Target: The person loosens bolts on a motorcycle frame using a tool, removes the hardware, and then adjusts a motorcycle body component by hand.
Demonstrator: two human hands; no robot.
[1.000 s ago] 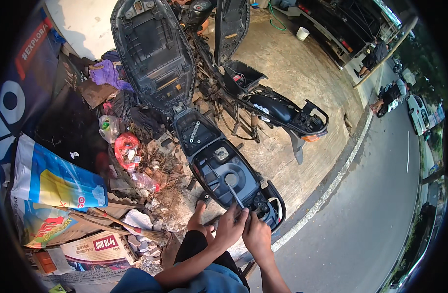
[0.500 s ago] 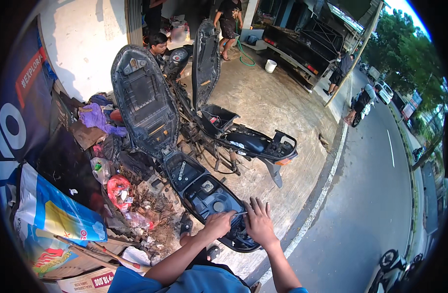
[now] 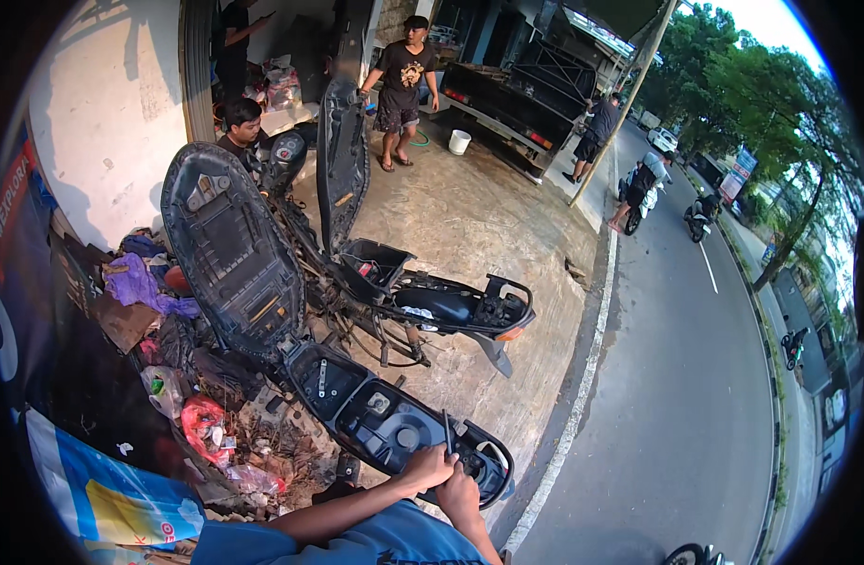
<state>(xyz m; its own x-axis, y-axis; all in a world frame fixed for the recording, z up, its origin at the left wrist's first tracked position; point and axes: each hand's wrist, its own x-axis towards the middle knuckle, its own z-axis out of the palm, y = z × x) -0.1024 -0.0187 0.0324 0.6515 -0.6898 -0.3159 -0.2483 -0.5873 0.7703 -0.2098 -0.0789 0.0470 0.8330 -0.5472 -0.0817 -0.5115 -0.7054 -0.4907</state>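
Can see a wide gray road (image 3: pixel 658 405) on the right, with a long white line (image 3: pixel 571 426) down its edge. Near the top, a black truck (image 3: pixel 507 99). Below that, a far bike (image 3: pixel 460 307) and, just beside it and closer in, a near bike (image 3: pixel 360 409), both with seats up. Past the far bike, a person standing (image 3: pixel 403 80) in dark clothes. To the left, a person low down (image 3: pixel 243 127), partly hidden by the bikes. On the near bike, a big black seat (image 3: pixel 234 250) tipped up, and at its foot a black box (image 3: pixel 344 388). Down to the left, a red bag (image 3: pixel 206 428) in some trash. Near the truck, a white bucket (image 3: pixel 460 142).

Holds the left hand (image 3: pixel 428 469) and right hand (image 3: pixel 460 492) together over the back of the near bike, touching. Curls the left tight around the low end of a thin dark tool (image 3: pixel 448 431). Bends the right one's fingers too, but cannot tell if they grip the tool. Points the tool up, just right of a round lid (image 3: pixel 408 439). In the box, a small wrench (image 3: pixel 322 377).
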